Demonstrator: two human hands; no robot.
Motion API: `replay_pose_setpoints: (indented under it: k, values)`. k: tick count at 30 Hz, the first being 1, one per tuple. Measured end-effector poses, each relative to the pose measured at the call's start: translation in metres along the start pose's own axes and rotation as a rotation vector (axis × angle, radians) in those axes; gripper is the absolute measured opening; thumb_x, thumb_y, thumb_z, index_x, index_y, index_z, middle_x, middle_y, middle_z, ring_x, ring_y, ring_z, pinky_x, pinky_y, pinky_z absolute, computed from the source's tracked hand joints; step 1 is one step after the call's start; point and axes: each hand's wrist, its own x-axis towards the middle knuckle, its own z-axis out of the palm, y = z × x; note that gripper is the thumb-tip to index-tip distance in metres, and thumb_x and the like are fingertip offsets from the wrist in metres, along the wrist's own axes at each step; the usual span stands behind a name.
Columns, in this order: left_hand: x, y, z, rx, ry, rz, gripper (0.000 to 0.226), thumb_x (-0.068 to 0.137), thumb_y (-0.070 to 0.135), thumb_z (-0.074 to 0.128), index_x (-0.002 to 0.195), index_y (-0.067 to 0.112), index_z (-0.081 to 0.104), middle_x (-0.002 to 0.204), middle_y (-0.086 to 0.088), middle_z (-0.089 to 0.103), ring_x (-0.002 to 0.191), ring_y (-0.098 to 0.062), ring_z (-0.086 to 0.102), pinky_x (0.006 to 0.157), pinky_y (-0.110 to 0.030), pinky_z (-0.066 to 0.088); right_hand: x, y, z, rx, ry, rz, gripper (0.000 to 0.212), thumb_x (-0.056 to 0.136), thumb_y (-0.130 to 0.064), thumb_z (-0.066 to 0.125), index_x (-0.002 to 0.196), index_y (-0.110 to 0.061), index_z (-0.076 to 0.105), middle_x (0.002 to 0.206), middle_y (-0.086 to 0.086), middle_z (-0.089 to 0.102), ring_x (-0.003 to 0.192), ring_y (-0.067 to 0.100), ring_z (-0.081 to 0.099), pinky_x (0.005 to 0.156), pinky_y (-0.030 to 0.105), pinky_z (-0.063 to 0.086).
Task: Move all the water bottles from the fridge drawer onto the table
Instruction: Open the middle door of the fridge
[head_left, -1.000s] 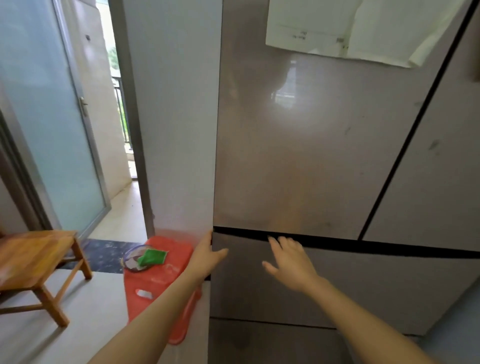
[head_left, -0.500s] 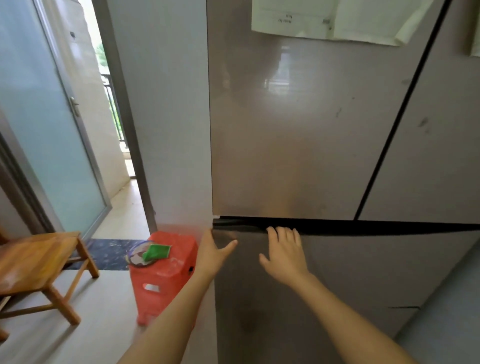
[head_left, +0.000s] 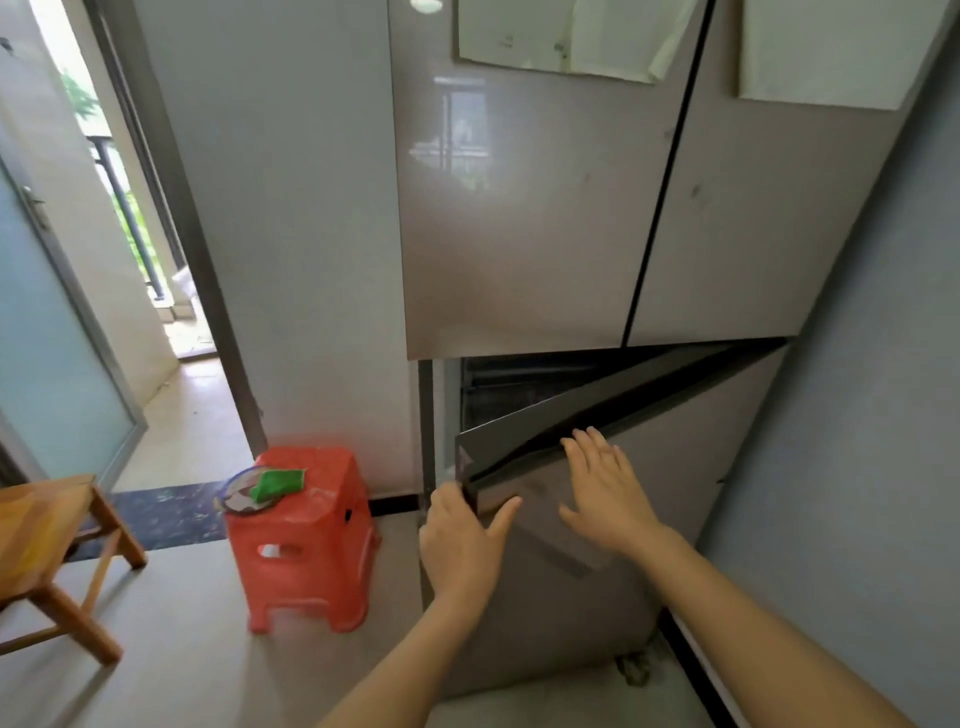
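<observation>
One tall fridge (head_left: 519, 208) fills twelve o'clock; its drawer front (head_left: 701, 467) stands ajar, the inside too dark to show bottles. At nine o'clock of my left hand (head_left: 462, 535) sits a red stool (head_left: 306, 540). That hand grips the front's left edge, while my right hand (head_left: 605, 493) lies flat on it at two o'clock.

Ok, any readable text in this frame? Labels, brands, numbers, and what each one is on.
Nothing legible.
On the left paper sheet, stuck to an upper fridge door: a few faint dark marks, too blurred to read.
On the right paper sheet: no print visible.
On the fridge drawer front and the red stool: no lettering that I can see.
</observation>
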Motion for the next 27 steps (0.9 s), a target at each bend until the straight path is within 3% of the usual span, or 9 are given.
replay_pose_setpoints:
  k: [3, 6, 9, 10, 12, 13, 15, 21, 27]
  values:
    - [-0.035, 0.002, -0.001, 0.041, -0.084, 0.048, 0.046, 0.079, 0.055, 0.058, 0.097, 0.013, 0.049, 0.091, -0.001, 0.057, 0.084, -0.02, 0.057, 0.074, -0.035, 0.048, -0.028, 0.012, -0.007, 0.015, -0.028, 0.032, 0.083, 0.089, -0.034, 0.052, 0.148, -0.012, -0.002, 0.157, 0.006, -0.008, 0.145, 0.021, -0.011, 0.118, 0.038, 0.001]
    - [-0.067, 0.004, -0.006, 0.055, -0.073, 0.262, 0.037, 0.081, 0.052, 0.054, 0.089, 0.016, 0.053, 0.086, 0.0, 0.058, 0.079, -0.02, 0.06, 0.068, -0.027, 0.045, -0.059, 0.028, -0.016, 0.01, -0.052, 0.036, 0.085, 0.088, -0.032, 0.054, 0.148, -0.014, -0.003, 0.157, 0.005, -0.009, 0.145, 0.019, -0.011, 0.118, 0.037, 0.003]
    - [-0.087, 0.018, -0.016, 0.029, -0.008, 0.421, 0.052, 0.074, 0.054, 0.046, 0.1, 0.01, 0.06, 0.102, -0.011, 0.062, 0.092, -0.028, 0.063, 0.075, -0.03, 0.043, -0.089, 0.047, -0.025, 0.031, -0.062, 0.02, 0.084, 0.088, -0.03, 0.054, 0.149, -0.015, -0.002, 0.157, 0.004, -0.009, 0.145, 0.019, -0.009, 0.118, 0.037, 0.006]
    - [-0.092, 0.026, -0.019, 0.034, -0.025, 0.448, 0.063, 0.075, 0.056, 0.044, 0.115, 0.01, 0.056, 0.118, -0.014, 0.058, 0.107, -0.031, 0.058, 0.084, -0.033, 0.042, -0.098, 0.052, -0.027, 0.039, -0.064, 0.019, 0.083, 0.088, -0.03, 0.055, 0.149, -0.016, -0.001, 0.157, 0.005, -0.009, 0.145, 0.02, -0.008, 0.118, 0.037, 0.008]
    - [-0.109, 0.046, -0.025, 0.102, -0.146, 0.496, 0.078, 0.077, 0.063, 0.036, 0.142, 0.02, 0.028, 0.149, -0.008, 0.03, 0.136, -0.026, 0.03, 0.106, -0.037, 0.028, -0.119, 0.066, -0.033, 0.065, -0.077, 0.013, 0.082, 0.088, -0.03, 0.055, 0.149, -0.019, 0.001, 0.157, 0.005, -0.008, 0.145, 0.021, -0.005, 0.118, 0.038, 0.011]
    - [-0.116, 0.055, -0.025, 0.164, -0.238, 0.52, 0.078, 0.08, 0.064, 0.034, 0.145, 0.027, 0.014, 0.156, 0.0, 0.013, 0.142, -0.02, 0.014, 0.112, -0.036, 0.019, -0.129, 0.072, -0.035, 0.093, -0.089, 0.024, 0.081, 0.089, -0.031, 0.055, 0.149, -0.022, 0.002, 0.157, 0.005, -0.007, 0.145, 0.022, -0.004, 0.118, 0.038, 0.012]
    - [-0.136, 0.077, -0.026, 0.26, -0.347, 0.55, 0.069, 0.088, 0.058, 0.038, 0.146, 0.033, 0.01, 0.156, 0.01, 0.003, 0.144, -0.013, 0.001, 0.116, -0.035, 0.009, -0.154, 0.085, -0.041, 0.192, -0.104, 0.074, 0.075, 0.089, -0.032, 0.054, 0.148, -0.031, 0.007, 0.157, 0.005, -0.007, 0.145, 0.024, -0.003, 0.116, 0.041, 0.014]
    - [-0.193, 0.128, -0.023, 0.213, -0.401, 0.56, 0.055, 0.092, 0.05, 0.04, 0.142, 0.031, 0.027, 0.152, 0.011, 0.024, 0.143, -0.009, 0.01, 0.115, -0.032, 0.008, -0.235, 0.111, -0.047, 0.526, -0.065, 0.105, 0.061, 0.092, -0.022, 0.051, 0.145, -0.028, 0.023, 0.157, 0.003, 0.003, 0.145, 0.022, 0.006, 0.117, 0.036, 0.015]
    - [-0.224, 0.171, -0.012, 0.074, -0.483, 0.555, 0.042, 0.096, 0.038, 0.034, 0.138, 0.03, 0.036, 0.138, 0.004, 0.046, 0.132, -0.013, 0.029, 0.11, -0.031, 0.017, -0.286, 0.151, -0.062, 0.587, -0.042, 0.163, 0.05, 0.09, -0.011, 0.049, 0.139, -0.016, 0.04, 0.143, 0.006, 0.038, 0.13, 0.018, 0.038, 0.109, 0.027, 0.031]
